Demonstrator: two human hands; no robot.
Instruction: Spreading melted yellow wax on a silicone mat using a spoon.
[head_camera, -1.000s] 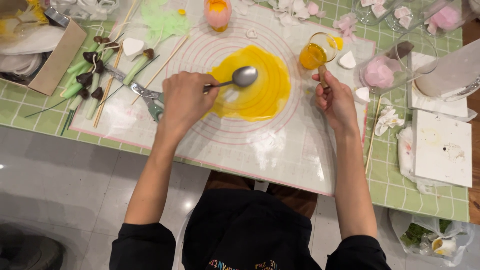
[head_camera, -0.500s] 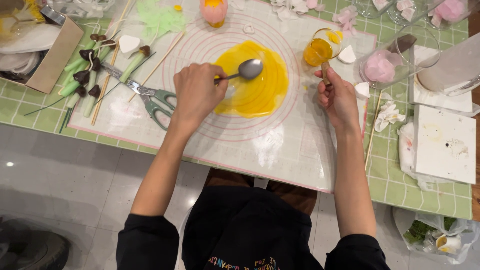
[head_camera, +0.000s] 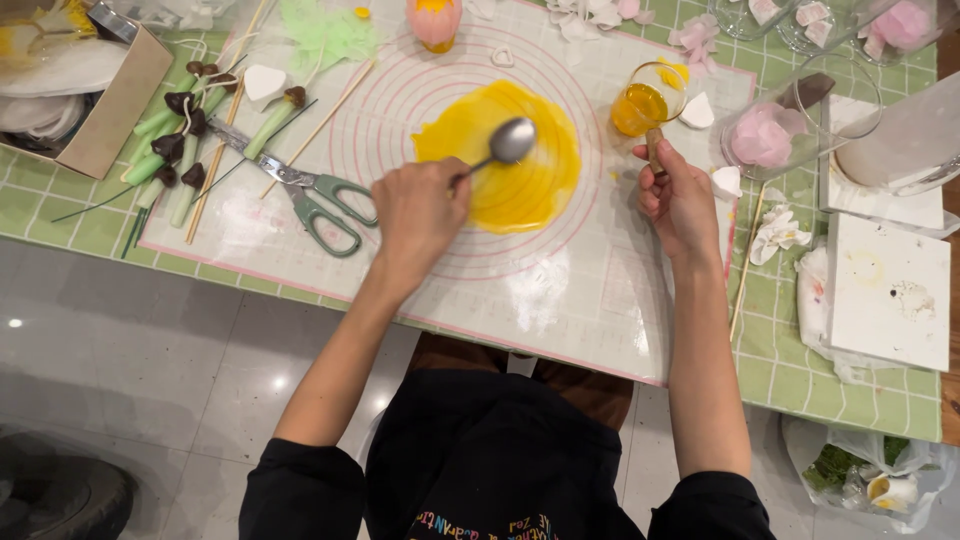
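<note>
A round yellow puddle (head_camera: 520, 180) lies spread on a white silicone mat (head_camera: 560, 290) printed with pink rings. My left hand (head_camera: 420, 215) grips a metal spoon (head_camera: 508, 142), whose bowl rests on the upper part of the puddle. My right hand (head_camera: 680, 200) holds the wooden handle of a small ladle-like cup (head_camera: 640, 108) filled with orange-yellow liquid, just right of the puddle and above the mat.
Green-handled scissors (head_camera: 315, 195) lie left of my left hand. Green stems with dark tips (head_camera: 170, 150), wooden skewers (head_camera: 215, 160) and a cardboard box (head_camera: 110, 100) sit at the left. Glass jars with pink pieces (head_camera: 765, 135), white blocks (head_camera: 885, 290) and a pink cup (head_camera: 433, 22) stand around the green checked cloth.
The spoon has shifted across the yellow puddle under my left hand, and the puddle looks wider. My right hand keeps the small cup at the same spot.
</note>
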